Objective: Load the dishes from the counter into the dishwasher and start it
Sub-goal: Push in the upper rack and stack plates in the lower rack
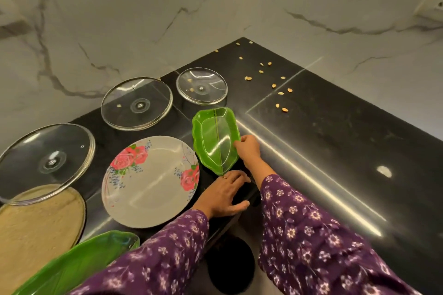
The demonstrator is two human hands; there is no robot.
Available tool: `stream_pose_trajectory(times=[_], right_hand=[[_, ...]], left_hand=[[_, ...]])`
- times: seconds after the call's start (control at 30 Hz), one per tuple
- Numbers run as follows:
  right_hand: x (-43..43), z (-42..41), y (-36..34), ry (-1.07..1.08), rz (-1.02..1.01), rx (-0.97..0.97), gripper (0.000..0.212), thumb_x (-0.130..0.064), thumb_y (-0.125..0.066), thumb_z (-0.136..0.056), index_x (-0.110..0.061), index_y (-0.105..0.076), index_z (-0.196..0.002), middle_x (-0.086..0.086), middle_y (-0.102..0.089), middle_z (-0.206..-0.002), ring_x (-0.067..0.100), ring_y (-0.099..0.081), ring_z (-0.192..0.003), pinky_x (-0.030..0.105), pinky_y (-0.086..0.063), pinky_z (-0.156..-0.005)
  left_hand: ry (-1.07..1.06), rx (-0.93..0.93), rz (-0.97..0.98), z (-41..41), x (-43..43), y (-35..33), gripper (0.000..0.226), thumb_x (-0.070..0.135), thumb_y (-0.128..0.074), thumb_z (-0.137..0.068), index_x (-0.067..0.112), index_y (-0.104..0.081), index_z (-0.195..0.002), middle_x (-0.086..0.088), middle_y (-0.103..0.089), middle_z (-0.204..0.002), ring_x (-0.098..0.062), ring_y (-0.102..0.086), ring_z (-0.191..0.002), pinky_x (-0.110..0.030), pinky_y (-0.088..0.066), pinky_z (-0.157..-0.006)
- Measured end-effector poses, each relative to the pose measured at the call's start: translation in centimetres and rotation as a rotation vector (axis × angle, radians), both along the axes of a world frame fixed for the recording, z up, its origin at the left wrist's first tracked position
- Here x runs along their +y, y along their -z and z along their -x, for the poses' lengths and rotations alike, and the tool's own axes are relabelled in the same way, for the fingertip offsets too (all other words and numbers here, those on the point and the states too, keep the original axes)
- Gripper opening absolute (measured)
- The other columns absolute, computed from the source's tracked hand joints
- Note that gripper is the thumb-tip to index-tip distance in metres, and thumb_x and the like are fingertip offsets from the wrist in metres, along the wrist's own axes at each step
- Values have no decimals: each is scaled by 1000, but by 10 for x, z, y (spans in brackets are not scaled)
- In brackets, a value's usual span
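A small green leaf-shaped dish lies on the black counter. My right hand pinches its right rim. My left hand rests flat on the counter edge just below the dish, fingers spread, holding nothing. To the left lies a white plate with red roses. Three glass lids lie on the counter: a small one, a medium one and a large one. A long green leaf tray sits at the bottom left. No dishwasher is in view.
A round tan tray lies partly under the large lid. Several small seeds or shells are scattered over the far counter corner. Marble walls close the corner. A dark round thing shows below the counter edge.
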State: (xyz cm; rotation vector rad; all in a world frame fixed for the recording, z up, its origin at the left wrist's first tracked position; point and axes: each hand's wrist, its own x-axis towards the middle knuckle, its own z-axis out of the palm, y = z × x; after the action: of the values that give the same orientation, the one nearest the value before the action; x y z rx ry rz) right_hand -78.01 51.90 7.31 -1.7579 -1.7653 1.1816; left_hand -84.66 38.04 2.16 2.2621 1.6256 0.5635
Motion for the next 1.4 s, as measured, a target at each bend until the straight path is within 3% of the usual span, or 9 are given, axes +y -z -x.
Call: stream_pose_trajectory(times=[0.33, 0.5, 0.6, 0.8, 0.9, 1.1, 1.2, 1.27, 1.4], right_hand=[[-51, -166, -33, 515, -162, 331, 7, -9, -58, -82, -9, -55, -88, -1, -53, -66, 13, -46, -59, 24, -38, -52], [-141, -334, -53, 700, -352, 242, 7, -10, -59, -83, -11, -55, -89, 0, -55, -67, 11, -46, -56, 24, -40, -53], [-213, -438, -60, 916, -409, 116, 7, -11, -61, -81, -12, -55, -85, 2, -55, -66, 12, -45, -55, 26, -40, -54], [-370, -587, -67, 1313, -479, -18, 15, -5, -60, -80, -15, -53, -89, 4, -57, -70, 1, -46, -48, 16, -38, -50], [-457, -634, -62, 1472, -512, -166, 9, -12, -58, -83, -13, -51, -88, 6, -54, -68, 7, -46, -54, 25, -41, -56], [-614, -687, -40, 1676, -489, -391, 5, -7, -52, -87, -12, -50, -88, -1, -49, -65, 9, -41, -54, 18, -37, -51], [-664, -705, -1, 1692, -338, -498, 8, -10, -53, -87, -14, -46, -84, -3, -46, -65, 11, -42, -55, 27, -37, -51], [-684, -719, 29, 1663, -240, -521, 10, -11, -53, -87, -15, -45, -83, 2, -49, -68, 19, -46, -59, 34, -40, -52], [-686, -747, 76, 1615, -61, -471, 10, -7, -51, -88, -14, -45, -83, -1, -50, -70, 17, -48, -61, 24, -37, -50]], left_hand=[[1, -46, -60, 0, 0, 0, 48, 45, -56, -82, 17, -56, -121, -1, -58, -120, -19, -53, -114, -28, -36, -102], [-280, -63, -47, -33, 13, -10, 33, 49, -55, -85, 17, -62, -78, -5, -64, -77, -27, -60, -77, -36, -43, -69], [-377, 63, -86, -120, 27, -24, 45, 51, -47, -88, 9, -59, -77, -21, -61, -78, -41, -59, -80, -45, -44, -70], [291, -169, -147, -366, -17, -42, 42, 47, -45, -87, 7, -58, -93, -14, -59, -89, -33, -53, -87, -41, -39, -80], [616, -220, -197, -475, -69, -50, 36, 42, -48, -89, 7, -57, -94, -10, -58, -89, -27, -50, -86, -37, -38, -81], [1174, -109, -198, -641, -173, -57, 42, 46, -46, -87, 9, -59, -104, -8, -60, -101, -29, -55, -96, -39, -42, -83], [1440, -9, -263, -704, -207, -58, 40, 41, -47, -87, 8, -57, -107, -9, -59, -108, -27, -55, -100, -38, -44, -84], [1589, 77, -325, -745, -223, -53, 35, 35, -51, -88, 9, -55, -111, -8, -58, -111, -25, -54, -102, -36, -43, -87], [1754, 178, -370, -811, -241, -42, 41, 33, -50, -85, 7, -54, -118, -11, -55, -123, -24, -52, -113, -36, -43, -97]])
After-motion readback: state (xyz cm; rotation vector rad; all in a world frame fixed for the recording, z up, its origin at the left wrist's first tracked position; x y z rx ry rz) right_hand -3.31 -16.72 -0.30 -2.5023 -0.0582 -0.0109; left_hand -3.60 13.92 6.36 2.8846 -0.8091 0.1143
